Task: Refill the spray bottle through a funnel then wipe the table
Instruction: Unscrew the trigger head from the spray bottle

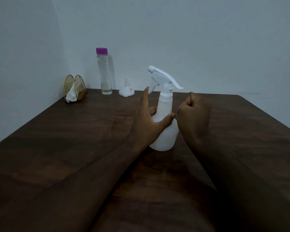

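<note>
Dim room, pale bare wall [191, 39], dark wood table [74, 139] running into the corner. Spray bottle [165, 133] is standing upright mid-table, right in front of the person, with its trigger head [164, 77] on and nozzle pointing left. Left hand [146, 124] is gripping the bottle's body: thumb lying across the front, other fingers going round the back, forefinger sticking straight up beside the trigger. Right hand [195, 113] is sitting just beside the bottle on the other side, curled into a fist. It's holding nothing I can see and isn't touching the head.

I'm reading this as step one: getting the sprayer off. To do it cleanly:
- Left hand is clamping low, which is good. Base should be staying flat on the table.
- Right hand needs opening up and going round the collar [166, 95] under the head. Twisting the trigger or the long tail is just levering plastic.
- After unthreading, lift straight up. There's probably a dip tube underneath, but I can't see one through the milky wall. Fill level isn't readable either.

Supplies are waiting at the back edge by the wall:
- clear bottle [105, 72], purple cap [102, 50] on, looks to be holding clear liquid
- white funnel [126, 90], sitting mouth-down just right of it
- gold wire holder [75, 86] with a white tissue [71, 95], in the corner

Writing: only a small square sticker [130, 89] on the funnel, with a reddish mark too small to read. No brand is showing on either bottle.
</note>
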